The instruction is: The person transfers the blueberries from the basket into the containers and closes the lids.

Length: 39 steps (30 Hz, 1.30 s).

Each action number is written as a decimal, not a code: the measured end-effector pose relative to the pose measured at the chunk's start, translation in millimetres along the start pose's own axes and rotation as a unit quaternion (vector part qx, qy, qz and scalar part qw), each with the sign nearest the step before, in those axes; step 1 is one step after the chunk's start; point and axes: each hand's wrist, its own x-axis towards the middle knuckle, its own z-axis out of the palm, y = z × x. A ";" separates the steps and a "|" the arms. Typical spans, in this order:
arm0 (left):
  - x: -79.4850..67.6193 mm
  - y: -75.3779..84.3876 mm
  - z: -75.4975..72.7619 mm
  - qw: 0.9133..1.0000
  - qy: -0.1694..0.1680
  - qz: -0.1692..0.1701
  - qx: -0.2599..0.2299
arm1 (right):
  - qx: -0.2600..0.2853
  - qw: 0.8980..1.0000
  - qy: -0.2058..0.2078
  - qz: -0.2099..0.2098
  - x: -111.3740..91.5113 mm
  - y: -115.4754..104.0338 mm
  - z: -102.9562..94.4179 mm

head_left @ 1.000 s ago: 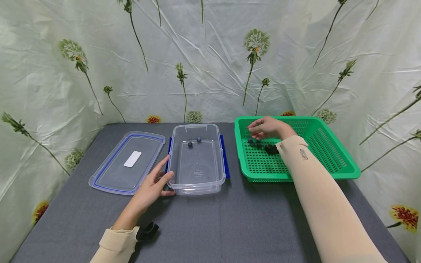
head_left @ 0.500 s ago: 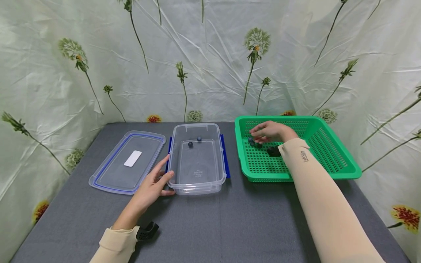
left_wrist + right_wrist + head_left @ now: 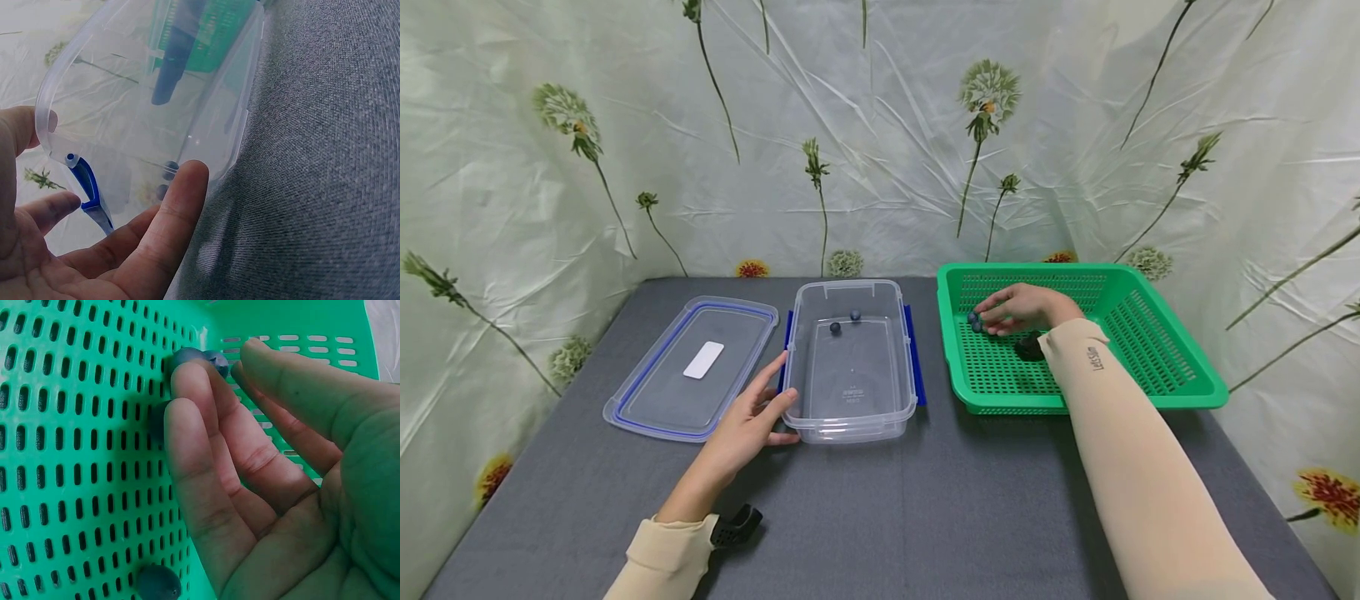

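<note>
Green basket (image 3: 996,377) holds blueberries (image 3: 159,583); the right hand (image 3: 1026,307) grips none, fingers parted. The left hand (image 3: 747,423), fingers spread, touches the container (image 3: 852,367).

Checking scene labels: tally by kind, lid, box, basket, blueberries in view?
Lid: 1
Clear box: 1
Green basket: 1
Box blueberries: 2
Basket blueberries: 4 visible, more may be hidden
Total: 9 visible

Creased, pale, flower-printed sheeting (image 3: 895,192) catches the light at left, right and far, around a table covered in dark grey woven cloth (image 3: 985,508).
</note>
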 end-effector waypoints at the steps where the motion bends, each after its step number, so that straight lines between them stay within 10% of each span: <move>1: 0.0 -0.1 -0.1 1.000 0.000 0.000 0.001 | -0.001 1.000 0.000 -0.001 0.7 0.3 0.5; 39: 0.3 -0.9 -1.1 1.000 -0.005 0.004 0.004 | -0.086 0.996 0.001 0.024 10.9 -12.0 13.8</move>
